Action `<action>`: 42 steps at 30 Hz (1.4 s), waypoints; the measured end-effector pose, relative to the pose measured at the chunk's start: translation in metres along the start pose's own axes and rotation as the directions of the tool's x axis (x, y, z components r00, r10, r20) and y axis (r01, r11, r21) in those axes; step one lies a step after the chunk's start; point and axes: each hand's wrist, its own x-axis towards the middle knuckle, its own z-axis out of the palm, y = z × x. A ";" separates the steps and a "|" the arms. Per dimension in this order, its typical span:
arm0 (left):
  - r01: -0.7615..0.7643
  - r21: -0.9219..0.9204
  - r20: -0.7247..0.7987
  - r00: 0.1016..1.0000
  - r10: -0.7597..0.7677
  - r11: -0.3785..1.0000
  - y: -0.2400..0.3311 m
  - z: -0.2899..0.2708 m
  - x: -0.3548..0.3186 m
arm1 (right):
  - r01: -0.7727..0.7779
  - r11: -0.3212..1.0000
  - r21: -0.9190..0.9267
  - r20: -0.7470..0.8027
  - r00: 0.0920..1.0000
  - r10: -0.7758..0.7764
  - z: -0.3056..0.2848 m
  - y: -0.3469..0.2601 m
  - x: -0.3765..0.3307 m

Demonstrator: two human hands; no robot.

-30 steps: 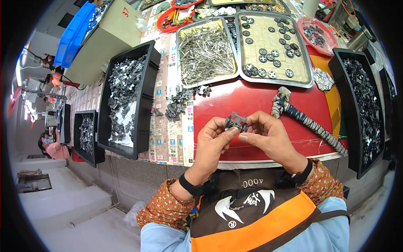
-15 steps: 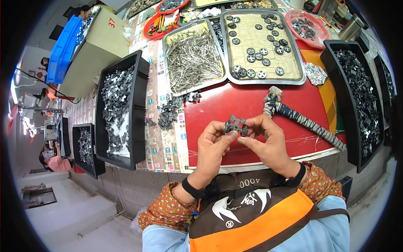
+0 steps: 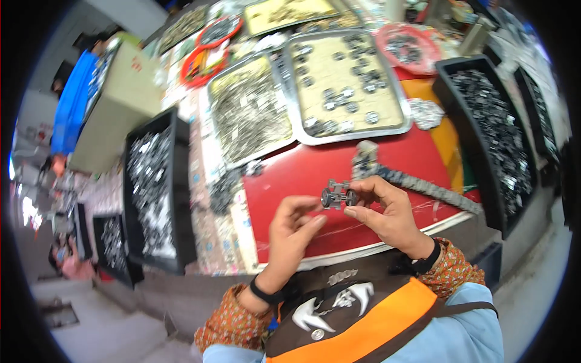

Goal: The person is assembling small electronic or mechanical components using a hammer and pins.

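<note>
Above the red board [image 3: 290, 187], my right hand [image 3: 390, 212] pinches a small dark toy-car chassis [image 3: 337, 195] by the wheel on its right side. It carries two black wheels joined across. My left hand [image 3: 289, 233] is just left of the chassis, its fingers apart and holding nothing. Behind my right hand lies a hammer-like tool wrapped in cloth strips [image 3: 417, 183]. Beyond the board stands a metal tray of loose black wheels [image 3: 396, 130], beside a metal tray of thin metal axles [image 3: 242, 158]. The picture is somewhat blurred.
Black bins of small dark parts stand at left [image 3: 181, 199] and right [image 3: 451, 81]. Loose dark parts [image 3: 225, 192] lie by the board's left edge. Farther back are a pink basin [image 3: 431, 57], a red basin [image 3: 187, 71] and a blue crate [image 3: 68, 115]. A person in pink [image 3: 75, 266] sits far left.
My left hand has let go of the chassis and drawn left, fingers opened. The chassis stays in my right hand. The whole view has tilted and shifted.
</note>
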 end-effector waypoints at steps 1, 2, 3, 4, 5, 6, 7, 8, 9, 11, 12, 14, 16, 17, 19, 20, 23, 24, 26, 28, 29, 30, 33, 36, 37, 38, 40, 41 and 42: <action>0.014 0.032 -0.013 1.000 -0.014 0.999 0.002 -0.003 0.001 | 0.005 0.999 -0.039 -0.047 0.999 -0.007 -0.016 -0.003 0.003; 0.001 0.093 -0.066 0.998 0.005 0.996 0.005 -0.005 -0.001 | 0.031 0.995 -0.094 -0.110 0.993 -0.042 -0.033 -0.010 0.008; 0.042 0.065 -0.077 0.996 -0.037 0.997 0.009 -0.012 -0.005 | 0.056 0.988 -0.145 -0.167 0.983 -0.080 -0.050 -0.016 0.013; 0.032 0.079 -0.107 0.994 -0.023 0.996 0.008 -0.018 -0.006 | 0.083 0.968 -0.237 -0.240 0.960 -0.141 -0.071 -0.022 0.017; 0.034 0.070 -0.128 0.991 -0.025 0.997 0.009 -0.024 -0.008 | 0.062 0.966 -0.251 -0.348 0.925 -0.150 -0.093 -0.023 0.019; 0.016 0.072 -0.133 0.991 -0.006 0.997 0.006 -0.031 -0.009 | 0.071 0.970 -0.234 -0.444 0.879 -0.171 -0.114 -0.034 0.021; -0.001 0.073 -0.143 0.990 0.012 0.997 0.002 -0.036 -0.008 | 0.078 0.959 -0.273 -0.526 0.822 -0.217 -0.137 -0.045 0.020; -0.008 0.062 -0.115 0.993 0.015 0.998 0.002 -0.035 -0.005 | 0.077 0.922 -0.380 -0.567 0.768 -0.298 -0.167 -0.052 0.015; -0.008 0.052 -0.122 0.992 0.014 0.999 0.002 -0.036 -0.005 | -0.013 0.858 -0.513 -0.605 0.715 -0.351 -0.193 -0.060 0.009; -0.008 0.041 -0.126 0.992 0.013 0.999 0.006 -0.035 -0.005 | -0.198 0.700 -0.686 -0.644 0.613 -0.458 -0.241 -0.074 -0.001; -0.012 0.050 -0.116 0.993 0.018 0.999 0.007 -0.034 -0.004 | -0.326 0.612 -0.721 -0.662 0.584 -0.469 -0.262 -0.077 -0.005; -0.016 0.057 -0.105 0.994 0.022 0.998 0.010 -0.032 -0.004 | -0.489 0.403 -0.773 -0.632 0.647 -0.427 -0.301 -0.072 -0.017; -0.025 0.064 -0.114 0.993 0.032 0.998 0.012 -0.035 -0.006 | -0.503 0.276 -0.819 -0.574 0.715 -0.400 -0.312 -0.066 -0.013; -0.027 0.061 -0.128 0.991 0.035 0.998 0.012 -0.036 -0.007 | -0.505 0.241 -0.829 -0.558 0.710 -0.430 -0.312 -0.061 -0.014; -0.002 0.059 -0.148 0.989 0.011 0.998 0.011 -0.043 -0.014 | -0.484 0.214 -0.848 -0.526 0.724 -0.447 -0.299 -0.056 -0.005; -0.001 0.060 -0.176 0.984 0.011 0.998 0.011 -0.044 -0.014 | -0.452 0.268 -0.851 -0.526 0.732 -0.434 -0.291 -0.058 0.001; 0.054 0.095 -0.132 0.990 -0.041 0.994 0.014 -0.041 -0.010 | -0.297 0.466 -0.834 -0.495 0.774 -0.393 -0.254 -0.067 0.021; 0.056 0.099 -0.125 0.991 -0.044 0.993 0.014 -0.039 -0.008 | -0.225 0.451 -0.863 -0.424 0.809 -0.407 -0.234 -0.068 0.036; 0.056 0.101 -0.142 0.989 -0.041 0.993 0.017 -0.038 -0.006 | -0.069 0.382 -0.922 -0.243 0.870 -0.429 -0.188 -0.068 0.069; 0.047 0.067 -0.121 0.992 -0.038 0.997 0.021 -0.037 -0.010 | 0.057 0.364 -0.930 -0.081 0.932 -0.353 -0.147 -0.058 0.108; 0.042 0.067 -0.131 0.991 -0.033 0.997 0.022 -0.036 -0.011 | 0.155 0.323 -0.934 0.020 0.922 -0.386 -0.134 -0.046 0.125; 0.031 0.069 -0.116 0.993 -0.022 0.997 0.024 -0.035 -0.014 | 0.251 0.319 -0.914 0.104 0.904 -0.415 -0.126 -0.026 0.145; -0.002 0.071 -0.120 0.993 0.011 0.997 0.022 -0.042 -0.022 | 0.200 0.336 -0.920 0.140 0.971 -0.195 -0.086 0.007 0.190; 0.032 0.074 -0.180 0.983 -0.018 0.997 0.020 -0.051 -0.033 | 0.204 0.337 -0.919 0.147 0.971 -0.188 -0.082 0.045 0.230; 0.028 0.072 -0.188 0.982 -0.014 0.997 0.018 -0.057 -0.037 | 0.157 0.283 -0.946 0.104 0.975 -0.196 -0.087 0.055 0.241; 0.033 0.073 -0.204 0.979 -0.017 0.997 0.016 -0.064 -0.040 | 0.105 0.227 -0.968 0.058 0.977 -0.206 -0.093 0.066 0.248; 0.053 0.059 -0.266 0.963 -0.035 0.997 0.015 -0.073 -0.047 | 0.065 0.161 -0.985 0.050 0.994 -0.094 -0.094 0.075 0.257; 0.049 0.057 -0.267 0.963 -0.032 0.997 0.012 -0.078 -0.050 | 0.018 0.087 -0.996 0.020 1.000 0.021 -0.097 0.079 0.262; 0.053 0.046 -0.317 0.948 -0.036 0.998 0.007 -0.086 -0.055 | 0.094 0.076 -0.993 0.094 0.996 -0.002 -0.077 0.068 0.254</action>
